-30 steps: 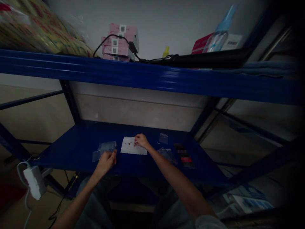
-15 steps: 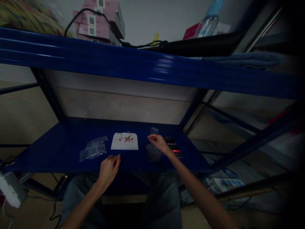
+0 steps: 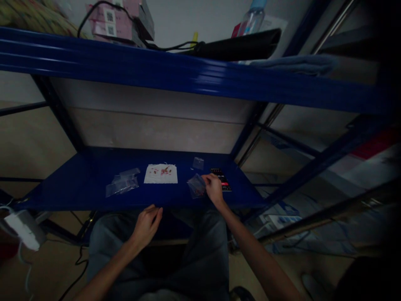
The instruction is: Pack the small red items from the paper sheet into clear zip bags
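My right hand (image 3: 214, 188) is at the right edge of a few small clear plastic bags (image 3: 196, 187), its fingertips pinched on the edge of one; something reddish shows inside them. My left hand (image 3: 148, 222) hovers by the shelf's front edge with its fingers curled in and nothing visible in them. Between and beyond the hands lies a white sheet (image 3: 152, 179) with small brown and pink pieces (image 3: 165, 170) scattered on it, too small to name surely. One more clear bag (image 3: 198, 163) lies flat behind the right-hand bags.
Several clear bags (image 3: 123, 182) overlap at the left of the blue shelf (image 3: 84, 179). A phone (image 3: 226, 186) showing a timer lies beside my right hand, partly covered by it. An upper blue beam (image 3: 175, 77) crosses above, with pink boxes (image 3: 117, 21) and a bottle (image 3: 252, 19) on top.
My right hand has come down from above the bags to the right edge of the pile. My left hand stays curled near the front edge. The camera view has shifted slightly.
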The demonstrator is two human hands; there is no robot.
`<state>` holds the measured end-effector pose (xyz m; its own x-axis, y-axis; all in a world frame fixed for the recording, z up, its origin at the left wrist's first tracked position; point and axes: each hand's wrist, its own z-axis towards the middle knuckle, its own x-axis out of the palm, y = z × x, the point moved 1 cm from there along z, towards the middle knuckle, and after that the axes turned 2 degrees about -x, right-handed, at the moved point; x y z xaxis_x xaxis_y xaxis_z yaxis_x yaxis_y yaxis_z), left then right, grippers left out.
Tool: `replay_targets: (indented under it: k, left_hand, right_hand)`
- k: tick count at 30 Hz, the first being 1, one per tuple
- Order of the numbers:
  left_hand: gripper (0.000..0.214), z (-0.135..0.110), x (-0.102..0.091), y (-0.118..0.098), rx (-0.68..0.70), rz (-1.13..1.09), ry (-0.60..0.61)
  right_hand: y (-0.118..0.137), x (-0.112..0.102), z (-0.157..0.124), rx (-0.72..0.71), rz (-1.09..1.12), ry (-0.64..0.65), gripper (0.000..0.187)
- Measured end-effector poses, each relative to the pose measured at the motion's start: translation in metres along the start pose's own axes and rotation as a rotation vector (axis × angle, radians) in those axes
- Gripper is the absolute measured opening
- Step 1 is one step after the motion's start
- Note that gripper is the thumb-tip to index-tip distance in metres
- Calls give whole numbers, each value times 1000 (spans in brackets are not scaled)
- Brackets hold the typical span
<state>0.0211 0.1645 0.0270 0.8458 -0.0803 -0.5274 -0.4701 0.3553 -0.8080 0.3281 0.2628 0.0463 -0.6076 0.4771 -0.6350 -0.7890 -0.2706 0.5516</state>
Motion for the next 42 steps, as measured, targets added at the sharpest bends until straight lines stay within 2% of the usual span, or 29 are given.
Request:
replay_targets:
  k: [2,4,5,6,8,10,11,13,16,19,22,28,32,35,37,42]
  left_hand:
    - [38,-19,-8,-5,-30,-25,9]
    - [30,-39,-15,-13,-55,-96,-3]
    - [26,-48,-17,-16,-65,-146,-18]
    - [26,-56,-17,-18,-75,-204,-31]
    - [30,-70,-13,-20,-95,-327,-34]
    - [33,-83,-4,-15,-116,-435,19]
    - [35,-88,0,-12,-125,-475,56]
    - [38,-97,7,-7,-157,-581,151]
    - [37,-103,9,-2,-201,-760,201]
    - [36,-101,7,1,-185,-771,282]
    - [38,-101,10,7,-230,-757,330]
    - [36,-93,21,23,-258,-791,342]
    - [37,-94,19,25,-274,-786,336]
    - [39,-103,16,24,-264,-769,314]
    - [39,-110,14,22,-248,-754,300]
    - [37,-113,11,16,-209,-727,271]
  right_hand:
    - [35,-16,-12,-35,98,-220,21]
    - [74,-25,-39,-35,268,-320,21]
    - [94,-25,-58,-12,378,-290,21]
    - [111,-22,-79,20,488,-194,21]
    - [138,-5,-127,91,667,79,24]
    - [151,18,-172,186,770,264,26]
    - [154,29,-190,220,796,301,27]
    - [153,46,-213,243,808,291,28]
    - [148,56,-219,197,795,247,26]
    - [142,59,-213,137,741,229,25]
    - [136,66,-215,140,709,273,26]
    - [120,91,-217,102,738,417,25]
    - [125,81,-216,36,600,385,22]
    - [133,63,-220,-41,491,237,20]
    - [137,55,-225,-65,468,187,17]
    - [143,55,-230,-64,636,370,22]
